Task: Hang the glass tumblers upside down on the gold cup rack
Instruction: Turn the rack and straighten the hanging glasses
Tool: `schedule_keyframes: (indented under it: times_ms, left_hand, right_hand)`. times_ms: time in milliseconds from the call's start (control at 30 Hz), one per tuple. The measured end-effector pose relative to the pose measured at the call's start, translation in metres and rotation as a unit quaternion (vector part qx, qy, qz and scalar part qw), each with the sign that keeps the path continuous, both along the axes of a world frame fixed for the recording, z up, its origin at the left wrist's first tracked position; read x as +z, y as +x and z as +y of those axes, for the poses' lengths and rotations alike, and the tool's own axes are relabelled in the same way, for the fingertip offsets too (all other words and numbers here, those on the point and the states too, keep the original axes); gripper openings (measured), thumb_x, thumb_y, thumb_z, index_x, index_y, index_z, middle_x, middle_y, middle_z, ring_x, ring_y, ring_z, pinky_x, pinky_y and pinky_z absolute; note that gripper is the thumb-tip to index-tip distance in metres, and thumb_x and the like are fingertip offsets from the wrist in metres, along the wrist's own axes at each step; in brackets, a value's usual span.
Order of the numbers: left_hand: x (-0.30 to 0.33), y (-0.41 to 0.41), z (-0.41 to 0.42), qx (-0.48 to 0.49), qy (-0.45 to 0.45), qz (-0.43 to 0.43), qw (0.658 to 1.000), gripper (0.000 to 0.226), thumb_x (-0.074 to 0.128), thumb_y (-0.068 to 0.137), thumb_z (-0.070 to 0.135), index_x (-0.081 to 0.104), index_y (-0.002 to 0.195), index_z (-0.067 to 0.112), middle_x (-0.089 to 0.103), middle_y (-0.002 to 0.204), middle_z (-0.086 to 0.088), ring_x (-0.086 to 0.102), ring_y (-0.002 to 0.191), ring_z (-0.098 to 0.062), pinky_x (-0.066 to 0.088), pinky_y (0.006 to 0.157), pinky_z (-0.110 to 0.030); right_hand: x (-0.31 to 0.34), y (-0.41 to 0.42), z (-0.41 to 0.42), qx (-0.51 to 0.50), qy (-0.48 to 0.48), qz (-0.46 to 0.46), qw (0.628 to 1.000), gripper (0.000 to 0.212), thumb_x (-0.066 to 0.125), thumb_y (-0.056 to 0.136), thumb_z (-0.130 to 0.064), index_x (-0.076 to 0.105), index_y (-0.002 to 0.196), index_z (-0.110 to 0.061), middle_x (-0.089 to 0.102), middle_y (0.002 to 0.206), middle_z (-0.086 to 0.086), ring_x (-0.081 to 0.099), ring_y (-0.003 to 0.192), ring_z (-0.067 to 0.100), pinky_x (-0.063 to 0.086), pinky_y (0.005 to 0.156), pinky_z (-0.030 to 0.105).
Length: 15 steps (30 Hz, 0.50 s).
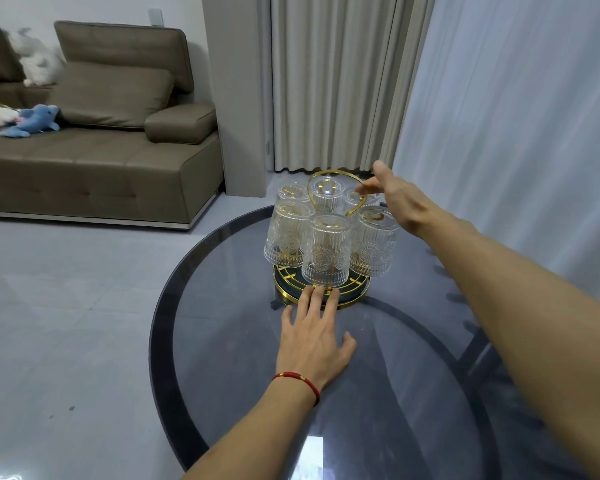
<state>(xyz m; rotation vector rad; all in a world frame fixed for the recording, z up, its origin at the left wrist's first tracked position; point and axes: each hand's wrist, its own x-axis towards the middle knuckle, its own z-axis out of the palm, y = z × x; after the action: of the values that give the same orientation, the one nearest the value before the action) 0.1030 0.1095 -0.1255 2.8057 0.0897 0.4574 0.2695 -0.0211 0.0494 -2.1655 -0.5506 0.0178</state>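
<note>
The gold cup rack [333, 174] stands on a round dark glass table [222, 358], with a looped gold handle on top and a round gold-rimmed base [355, 294]. Several ribbed glass tumblers [326, 251] hang upside down around it. My left hand [314, 336] lies flat on the table, fingertips touching the front rim of the base. My right hand [394, 197] reaches in from the right; its thumb and fingers pinch the right side of the handle loop, next to a far-right tumbler [355, 199].
A brown sofa [111, 133] with plush toys [32, 121] stands at the back left on a grey tiled floor. Beige curtains [333, 81] hang behind the table, sheer white ones [516, 116] to the right. The table edge curves close on the left.
</note>
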Motion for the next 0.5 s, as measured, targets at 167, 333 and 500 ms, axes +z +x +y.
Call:
schedule_keyframes:
  times_ms: [167, 333, 500]
  left_hand:
    - [0.0003, 0.0003, 0.0, -0.001, 0.001, 0.005, 1.0, 0.075, 0.04, 0.091, 0.051, 0.02, 0.157, 0.025, 0.022, 0.165, -0.003, 0.011, 0.153, -0.023, 0.021, 0.121, -0.055]
    - [0.0004, -0.0002, -0.0001, -0.002, -0.001, 0.003, 1.0, 0.074, 0.041, 0.091, 0.051, 0.021, 0.157, 0.024, 0.023, 0.165, -0.004, 0.012, 0.153, -0.023, 0.022, 0.12, -0.055]
    - [0.001, 0.0002, 0.0004, -0.003, 0.001, 0.006, 1.0, 0.074, 0.041, 0.092, 0.051, 0.021, 0.157, 0.024, 0.023, 0.165, -0.004, 0.011, 0.153, -0.023, 0.022, 0.12, -0.055]
  right_hand:
    - [0.0012, 0.0019, -0.0029, -0.02, -0.042, -0.009, 0.999, 0.081, 0.01, 0.103, -0.069, 0.072, 0.128, -0.023, 0.044, 0.16, 0.012, 0.046, 0.136, 0.029, 0.024, 0.1, 0.039]
    - [0.0008, 0.0044, -0.0034, -0.019, -0.064, -0.037, 0.997, 0.079, 0.013, 0.102, -0.069, 0.073, 0.126, -0.024, 0.052, 0.154, 0.011, 0.046, 0.119, 0.018, 0.028, 0.099, 0.037]
    - [0.0008, 0.0094, -0.005, -0.021, -0.075, -0.082, 0.994, 0.077, 0.013, 0.101, -0.065, 0.077, 0.118, -0.025, 0.056, 0.151, 0.009, 0.049, 0.138, 0.03, 0.027, 0.117, 0.06]
